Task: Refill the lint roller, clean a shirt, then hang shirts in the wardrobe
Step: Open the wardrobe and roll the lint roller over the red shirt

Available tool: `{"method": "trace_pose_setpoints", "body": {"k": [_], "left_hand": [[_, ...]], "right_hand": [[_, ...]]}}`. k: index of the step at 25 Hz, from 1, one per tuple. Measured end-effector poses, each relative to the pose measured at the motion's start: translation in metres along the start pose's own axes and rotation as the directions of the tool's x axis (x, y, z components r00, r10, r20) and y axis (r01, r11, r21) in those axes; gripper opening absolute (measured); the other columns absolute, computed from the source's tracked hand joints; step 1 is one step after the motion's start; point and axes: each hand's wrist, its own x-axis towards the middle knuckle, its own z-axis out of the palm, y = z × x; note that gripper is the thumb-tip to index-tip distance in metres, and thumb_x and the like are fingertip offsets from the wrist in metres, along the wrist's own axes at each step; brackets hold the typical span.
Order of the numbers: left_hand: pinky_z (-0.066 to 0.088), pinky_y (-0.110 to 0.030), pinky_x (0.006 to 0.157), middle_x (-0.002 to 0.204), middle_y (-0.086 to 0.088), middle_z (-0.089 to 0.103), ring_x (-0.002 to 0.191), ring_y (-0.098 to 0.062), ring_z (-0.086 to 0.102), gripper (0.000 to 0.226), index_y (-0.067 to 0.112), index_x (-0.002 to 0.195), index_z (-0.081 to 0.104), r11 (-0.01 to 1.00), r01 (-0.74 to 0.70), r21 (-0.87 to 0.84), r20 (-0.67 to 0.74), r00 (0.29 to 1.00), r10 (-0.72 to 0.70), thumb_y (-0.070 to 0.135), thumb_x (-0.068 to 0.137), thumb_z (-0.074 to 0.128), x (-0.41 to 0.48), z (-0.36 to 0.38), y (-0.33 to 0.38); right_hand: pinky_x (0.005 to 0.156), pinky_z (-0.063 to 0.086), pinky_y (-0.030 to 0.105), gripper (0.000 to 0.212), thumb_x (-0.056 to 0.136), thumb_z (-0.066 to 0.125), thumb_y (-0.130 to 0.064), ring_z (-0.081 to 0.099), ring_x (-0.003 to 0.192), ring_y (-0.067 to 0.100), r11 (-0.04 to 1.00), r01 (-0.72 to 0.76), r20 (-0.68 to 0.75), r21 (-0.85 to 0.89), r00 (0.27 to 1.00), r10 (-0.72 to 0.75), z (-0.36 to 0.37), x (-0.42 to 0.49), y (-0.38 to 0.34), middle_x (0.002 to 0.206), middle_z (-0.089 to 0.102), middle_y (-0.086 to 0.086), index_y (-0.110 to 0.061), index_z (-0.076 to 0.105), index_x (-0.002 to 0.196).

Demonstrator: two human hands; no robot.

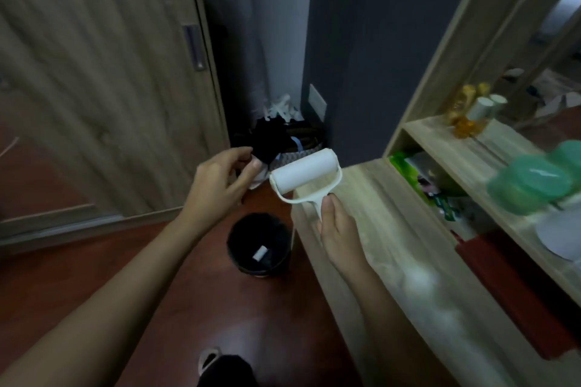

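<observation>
My right hand [338, 229] grips the thin white handle of the lint roller [303, 176] and holds it up over the desk's left end. The roller carries a clean white roll. My left hand [223, 179] hovers just left of the roller with thumb and fingers pinched together. A pale scrap shows at the fingertips, but blur hides whether it is held. On the floor below stands a black bin [259, 245] with a small white tube [260, 253] inside. The wooden wardrobe door [94, 72] is shut at the left. No shirt is identifiable.
A light wood desk [377, 229] with shelves runs along the right, holding green containers [531, 182], bottles [468, 110] and packets. A basket of dark clothes and bags [283, 138] sits in the corner against the dark wall. The floor is red-brown.
</observation>
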Motion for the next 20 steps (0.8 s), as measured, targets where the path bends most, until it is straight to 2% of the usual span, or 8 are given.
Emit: {"method": "trace_pose_setpoints", "body": {"k": [2, 4, 7, 11, 15, 18, 20], "left_hand": [[0.047, -0.022, 0.079, 0.1, -0.009, 0.071, 0.088, -0.017, 0.066, 0.028, 0.007, 0.112, 0.065, 0.998, 0.019, 0.054, 0.014, 1.0, -0.02, 0.023, 0.089, 0.062, 0.026, -0.028, -0.047], [0.044, -0.018, 0.078, 0.102, -0.01, 0.071, 0.09, -0.017, 0.067, 0.028, 0.005, 0.113, 0.064, 0.994, 0.033, 0.106, 0.034, 0.999, -0.037, 0.019, 0.089, 0.061, 0.051, -0.053, -0.095], [0.046, -0.023, 0.079, 0.103, -0.012, 0.071, 0.092, -0.02, 0.067, 0.029, 0.004, 0.115, 0.063, 0.988, 0.013, 0.155, 0.068, 0.997, -0.024, 0.017, 0.089, 0.059, 0.088, -0.075, -0.16], [0.048, -0.032, 0.078, 0.104, -0.017, 0.069, 0.095, -0.029, 0.065, 0.03, 0.004, 0.115, 0.062, 0.96, -0.047, 0.276, 0.138, 0.99, 0.009, 0.02, 0.089, 0.058, 0.132, -0.076, -0.217], [0.047, -0.036, 0.078, 0.105, -0.022, 0.064, 0.1, -0.036, 0.058, 0.036, 0.001, 0.12, 0.055, 0.89, -0.178, 0.419, 0.308, 0.95, 0.045, 0.021, 0.091, 0.052, 0.197, -0.06, -0.261], [0.046, -0.037, 0.084, 0.112, -0.018, 0.059, 0.106, -0.032, 0.053, 0.036, 0.004, 0.119, 0.052, 0.752, -0.323, 0.575, 0.475, 0.88, 0.014, 0.026, 0.091, 0.048, 0.256, -0.044, -0.285], [0.049, -0.034, 0.078, 0.096, -0.014, 0.064, 0.093, -0.029, 0.059, 0.027, 0.005, 0.1, 0.063, 0.542, -0.552, 0.634, 0.574, 0.805, 0.149, 0.023, 0.08, 0.062, 0.3, -0.033, -0.301]], "right_hand": [[0.06, 0.038, 0.035, 0.037, 0.098, 0.027, -0.043, 0.048, 0.057, 0.01, 1.0, -0.013, -0.013, 0.021, 1.0, 0.013, 0.044, 0.032, -0.019, 0.06, 0.048, -0.005, -0.02, 0.048, 0.078], [0.06, 0.04, 0.036, 0.038, 0.095, 0.024, -0.05, 0.048, 0.056, 0.011, 0.999, -0.013, -0.037, 0.039, 0.999, 0.015, 0.086, 0.064, -0.038, 0.06, 0.049, -0.007, -0.025, 0.049, 0.078], [0.06, 0.043, 0.039, 0.044, 0.088, 0.023, -0.062, 0.048, 0.053, 0.009, 1.0, 0.011, -0.083, 0.029, 0.996, -0.009, 0.133, 0.108, -0.065, 0.058, 0.048, -0.008, -0.027, 0.048, 0.077], [0.059, 0.041, 0.031, 0.031, 0.096, 0.033, -0.048, 0.046, 0.054, 0.002, 0.996, 0.074, -0.101, 0.056, 0.993, -0.068, 0.167, 0.155, -0.089, 0.058, 0.047, -0.012, -0.025, 0.051, 0.085], [0.06, 0.041, 0.032, 0.029, 0.097, 0.036, -0.042, 0.047, 0.056, 0.006, 0.994, 0.101, -0.113, 0.051, 0.989, -0.095, 0.189, 0.216, -0.104, 0.061, 0.047, -0.008, -0.02, 0.052, 0.086], [0.059, 0.039, 0.024, 0.028, 0.098, 0.036, -0.038, 0.048, 0.056, 0.0, 0.992, 0.119, -0.134, 0.037, 0.985, -0.113, 0.201, 0.267, -0.112, 0.062, 0.048, -0.008, -0.018, 0.053, 0.087], [0.058, 0.036, 0.023, 0.027, 0.097, 0.036, -0.039, 0.048, 0.054, -0.002, 0.992, 0.122, -0.134, 0.034, 0.984, -0.116, 0.21, 0.307, -0.112, 0.059, 0.048, -0.008, -0.02, 0.052, 0.086]]}}
